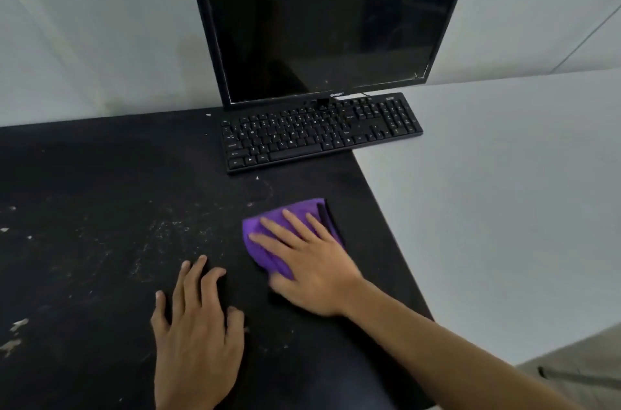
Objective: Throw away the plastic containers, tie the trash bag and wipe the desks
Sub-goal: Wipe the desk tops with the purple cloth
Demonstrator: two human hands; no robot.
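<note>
A folded purple cloth (pixel 260 229) lies on the black desk (pixel 100 208), near its right edge. My right hand (pixel 309 265) presses flat on the cloth with straight, spread fingers. My left hand (pixel 198 332) rests palm down on the bare desk just left of it, fingers straight. White specks and smears mark the desk surface to the left of both hands. No plastic containers or trash bag are in view.
A black keyboard (pixel 319 130) sits at the back of the desk, overhanging its right edge. A dark monitor (pixel 329 16) stands behind it. White partition walls (pixel 504 191) border the desk at the back and right.
</note>
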